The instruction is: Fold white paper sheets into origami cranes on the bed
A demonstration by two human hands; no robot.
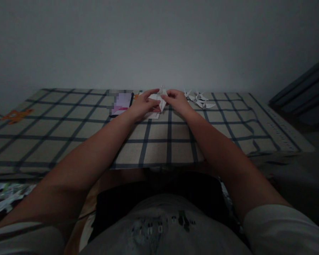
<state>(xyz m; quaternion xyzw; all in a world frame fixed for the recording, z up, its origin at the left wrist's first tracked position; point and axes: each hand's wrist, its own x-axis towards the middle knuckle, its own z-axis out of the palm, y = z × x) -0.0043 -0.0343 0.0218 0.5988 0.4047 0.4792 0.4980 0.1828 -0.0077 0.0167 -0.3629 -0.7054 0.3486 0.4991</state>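
Between my hands, just above the far part of the table, a piece of folded white paper (pixel 162 102) stands with a narrow point at top and bottom. My left hand (pixel 145 104) pinches its left side with thumb and fingers. On the other side my right hand (pixel 177 99) grips it, fingers bent and thumb against the paper. Some flat paper sheets (pixel 152 115) lie under my left hand, partly hidden by it. Just right of my right hand sit several folded paper cranes (pixel 200 100) in a loose cluster.
A tablet or phone with a lit screen (pixel 122 103) lies left of my left hand. The table (pixel 156 148) wears a checked cloth and stands against a grey wall (pixel 159 42). An orange shape (pixel 17 115) shows at the cloth's left end. Dark folded fabric (pixel 305 92) is at the right.
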